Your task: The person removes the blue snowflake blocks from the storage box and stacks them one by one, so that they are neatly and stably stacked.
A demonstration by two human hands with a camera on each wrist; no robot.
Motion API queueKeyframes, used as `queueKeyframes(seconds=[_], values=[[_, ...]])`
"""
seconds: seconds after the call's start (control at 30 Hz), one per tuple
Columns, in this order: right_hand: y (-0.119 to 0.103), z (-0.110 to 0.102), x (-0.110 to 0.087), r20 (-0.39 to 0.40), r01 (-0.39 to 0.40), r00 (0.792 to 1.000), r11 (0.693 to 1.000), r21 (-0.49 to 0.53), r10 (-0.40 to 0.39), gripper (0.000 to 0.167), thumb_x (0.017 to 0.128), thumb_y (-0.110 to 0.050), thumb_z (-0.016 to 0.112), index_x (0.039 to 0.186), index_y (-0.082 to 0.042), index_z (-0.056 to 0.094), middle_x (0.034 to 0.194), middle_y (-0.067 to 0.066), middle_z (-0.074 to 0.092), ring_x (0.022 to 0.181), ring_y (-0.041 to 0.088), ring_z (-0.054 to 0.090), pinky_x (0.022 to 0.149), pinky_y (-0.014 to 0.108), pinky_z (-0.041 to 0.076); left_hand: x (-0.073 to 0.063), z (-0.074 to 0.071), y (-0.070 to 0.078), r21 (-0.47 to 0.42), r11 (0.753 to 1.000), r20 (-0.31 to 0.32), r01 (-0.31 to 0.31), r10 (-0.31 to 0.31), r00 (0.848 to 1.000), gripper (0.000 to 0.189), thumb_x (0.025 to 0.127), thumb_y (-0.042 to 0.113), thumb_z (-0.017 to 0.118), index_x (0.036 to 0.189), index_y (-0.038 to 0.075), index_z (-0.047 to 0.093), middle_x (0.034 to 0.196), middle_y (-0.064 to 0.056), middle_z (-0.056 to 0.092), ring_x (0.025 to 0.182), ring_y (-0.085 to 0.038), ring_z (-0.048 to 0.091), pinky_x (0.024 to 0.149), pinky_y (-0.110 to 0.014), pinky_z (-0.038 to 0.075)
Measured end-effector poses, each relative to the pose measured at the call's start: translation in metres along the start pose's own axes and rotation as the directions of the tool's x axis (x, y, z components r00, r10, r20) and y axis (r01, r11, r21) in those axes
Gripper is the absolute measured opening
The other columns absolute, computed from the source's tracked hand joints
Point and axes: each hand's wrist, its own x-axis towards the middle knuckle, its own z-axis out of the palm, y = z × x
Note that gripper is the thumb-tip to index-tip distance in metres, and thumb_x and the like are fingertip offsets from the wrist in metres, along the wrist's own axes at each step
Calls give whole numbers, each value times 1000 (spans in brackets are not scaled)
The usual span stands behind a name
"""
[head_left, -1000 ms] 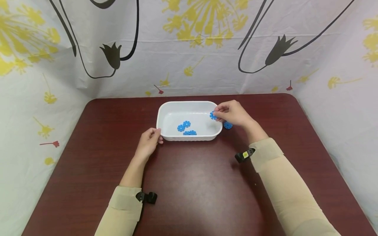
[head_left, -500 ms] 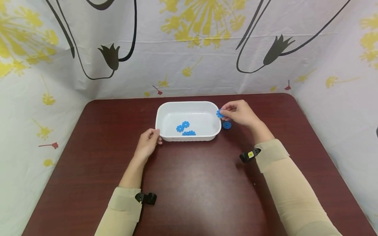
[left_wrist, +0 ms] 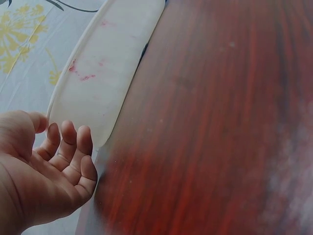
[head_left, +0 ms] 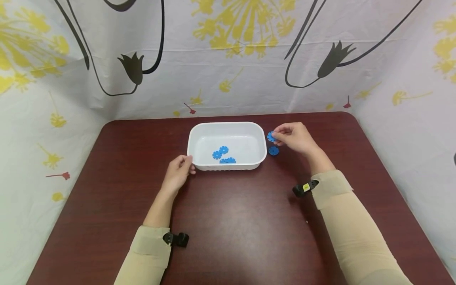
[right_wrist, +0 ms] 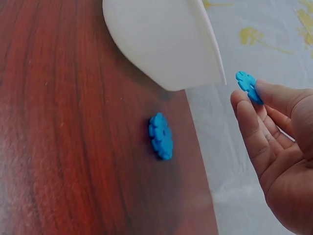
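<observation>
A white rectangular tub (head_left: 228,167) stands on the table with several blue notched discs (head_left: 223,150) lying inside. My left hand (head_left: 177,172) pinches the tub's near left rim between thumb and fingers; in the left wrist view the hand (left_wrist: 54,171) grips the tub's end wall. Just off the tub's right end, my right hand (head_left: 297,137) pinches a blue flower-shaped notched disc (right_wrist: 248,87) between thumb and forefinger, above the table. Below that hand, another blue disc, or a small stack of them (right_wrist: 161,136), lies on the table beside the tub.
The dark red-brown table (head_left: 228,221) reaches forward to a patterned cloth backdrop (head_left: 249,87), with cloth at both sides as well. A black strap device (head_left: 303,188) sits at my right cuff and another (head_left: 177,239) at my left.
My right hand has moved right with the blue disc, from over the tub's right rim to outside it. The left hand stays at the rim, and the discs in the tub lie as before.
</observation>
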Motion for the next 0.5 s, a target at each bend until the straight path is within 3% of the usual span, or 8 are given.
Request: queueKeyframes(seconds=[0.13,0.23,0.5], values=[[7,-2,0,5,-12,1000,1000,-25,12,23,98,-16,69,107,4,70,91,15,73,75,21,72,74,35,61,0,1,0,-3,1000,-2,1,-1,1000,32,107,27,52,104,-4,61,84,-7,63,74,-16,65,80,-30,52],[12,-3,0,16,-30,999,999,-36,31,24,98,-18,69,108,4,70,91,14,72,75,22,72,77,41,61,0,0,0,-3,1000,0,3,-3,1000,33,107,28,52,104,-4,61,84,-6,63,74,-15,65,80,-29,52],[20,-3,-1,92,-65,993,997,-35,68,25,99,-14,67,110,9,68,95,21,71,78,26,73,77,41,61,-2,-1,3,0,1000,10,14,-14,1000,36,107,30,52,108,-5,61,87,-8,64,77,-17,65,83,-31,51]])
